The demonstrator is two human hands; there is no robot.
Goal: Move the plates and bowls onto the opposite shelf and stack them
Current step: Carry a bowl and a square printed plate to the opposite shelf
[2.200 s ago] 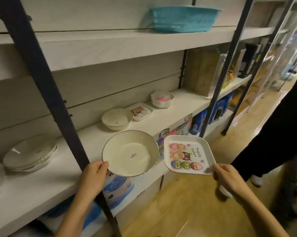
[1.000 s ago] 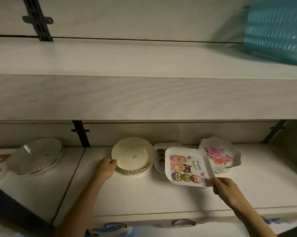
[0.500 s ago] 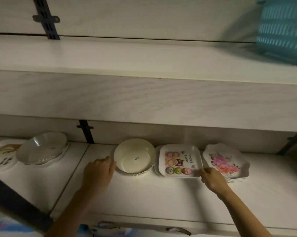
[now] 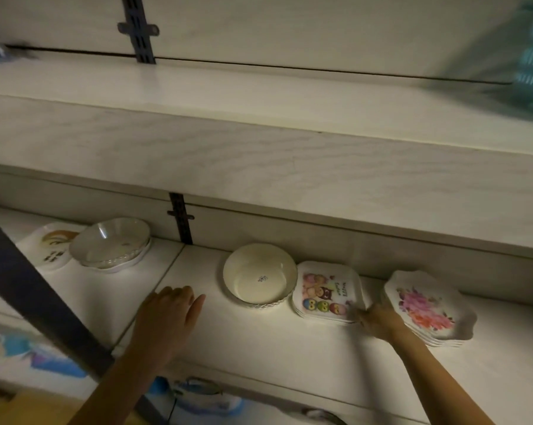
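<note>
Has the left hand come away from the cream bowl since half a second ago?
Yes. The left hand now lies open on the shelf, clear of the cream bowl and nearer the front edge; earlier it was against the bowl's rim.

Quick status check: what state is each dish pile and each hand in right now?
Cream bowl: upright, nested on a bowl beneath, released.
Owl plate: flat on top of its stack.
Flower plates: stacked, untouched.
Clear bowls: stacked, upright.
Rainbow plate: flat, partly behind the clear bowls.
Left hand: open, empty, clear of the bowl.
Right hand: at the owl plate's corner; grip unclear.
</note>
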